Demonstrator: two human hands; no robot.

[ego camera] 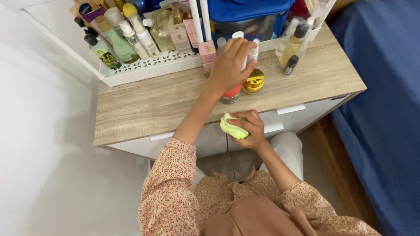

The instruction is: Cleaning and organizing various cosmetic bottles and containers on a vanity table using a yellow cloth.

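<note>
A red-based bottle [232, 92] on the wooden table [144, 105] is gripped from above by the left hand [231, 64], while a yellow-green cloth [232, 129] is clenched in the right hand [248, 128].

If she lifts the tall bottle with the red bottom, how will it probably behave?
The bottle looks tall and narrow, so it may tip easily. The left hand grips it near the top, so its base could swing. Its surface seems smooth, perhaps slippery.
</note>
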